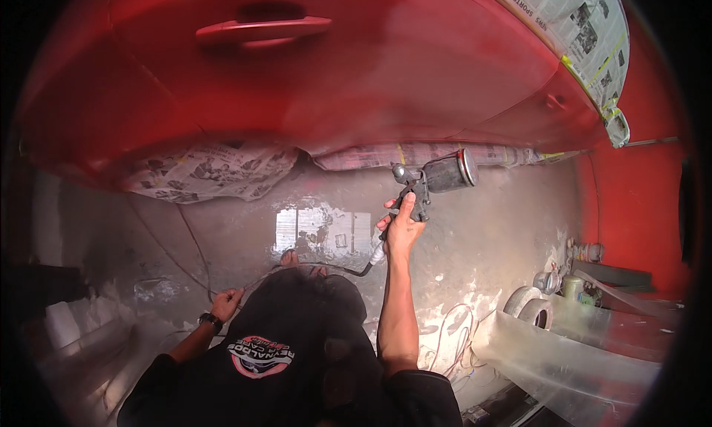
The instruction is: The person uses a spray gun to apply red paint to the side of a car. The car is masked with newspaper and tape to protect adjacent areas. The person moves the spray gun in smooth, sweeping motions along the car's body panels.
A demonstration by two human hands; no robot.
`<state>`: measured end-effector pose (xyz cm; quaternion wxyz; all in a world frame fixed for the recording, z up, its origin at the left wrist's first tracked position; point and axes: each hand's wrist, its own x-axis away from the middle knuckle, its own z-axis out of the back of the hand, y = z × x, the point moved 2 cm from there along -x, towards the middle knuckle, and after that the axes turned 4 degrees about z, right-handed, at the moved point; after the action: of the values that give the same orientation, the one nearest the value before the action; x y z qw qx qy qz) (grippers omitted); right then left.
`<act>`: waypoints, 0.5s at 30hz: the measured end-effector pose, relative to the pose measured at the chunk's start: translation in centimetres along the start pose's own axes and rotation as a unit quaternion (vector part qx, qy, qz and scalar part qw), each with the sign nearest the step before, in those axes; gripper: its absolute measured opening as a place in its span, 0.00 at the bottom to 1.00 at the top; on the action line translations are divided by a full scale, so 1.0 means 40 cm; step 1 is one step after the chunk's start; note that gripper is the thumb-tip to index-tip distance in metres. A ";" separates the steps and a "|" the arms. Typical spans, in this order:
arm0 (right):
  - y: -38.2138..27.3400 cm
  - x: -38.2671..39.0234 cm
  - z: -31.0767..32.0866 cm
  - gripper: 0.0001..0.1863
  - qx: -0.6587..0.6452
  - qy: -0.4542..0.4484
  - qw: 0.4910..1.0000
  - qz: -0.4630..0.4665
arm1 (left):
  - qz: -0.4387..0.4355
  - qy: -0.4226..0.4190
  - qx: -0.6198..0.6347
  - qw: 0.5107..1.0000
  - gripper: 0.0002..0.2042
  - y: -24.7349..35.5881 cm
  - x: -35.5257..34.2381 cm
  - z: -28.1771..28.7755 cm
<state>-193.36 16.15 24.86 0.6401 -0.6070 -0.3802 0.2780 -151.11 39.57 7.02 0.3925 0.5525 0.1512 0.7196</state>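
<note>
My right hand (402, 227) grips a spray gun (411, 193) with a metal cup on its side, held below the red car body (415, 71) and its door handle. A dark hose (356, 271) with a pale section runs from the gun's handle across to the left. My left hand (226, 302), with a watch on the wrist, is closed around that hose beside my dark clothing, low at the left. Newspaper masking (208, 175) lines the car's lower edge, and more (582, 34) covers part at the upper right.
Below the car is a grey floor (489, 227) with a pale sheet (319, 230) near my bare feet. Tape rolls (526, 308), cans (572, 290) and translucent panels (564, 353) crowd the lower right, beside a red surface (638, 212). Dark objects and pale items (74, 323) lie at left.
</note>
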 end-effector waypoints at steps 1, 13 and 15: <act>-0.012 0.012 -0.018 0.26 0.001 -0.014 1.000 0.002 | -0.004 0.000 0.006 1.000 0.23 -0.002 -0.010 0.000; 0.027 -0.106 0.013 0.26 -0.022 -0.025 0.999 0.025 | 0.020 0.003 0.010 1.000 0.24 0.053 -0.068 -0.053; 0.047 -0.183 0.076 0.25 -0.035 0.004 0.999 0.015 | 0.030 0.004 0.024 0.999 0.24 0.086 -0.056 -0.105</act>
<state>-199.71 12.09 21.81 0.6158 -0.6354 -0.3784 0.2717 -156.13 36.61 6.32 0.3571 0.5631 0.1532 0.7293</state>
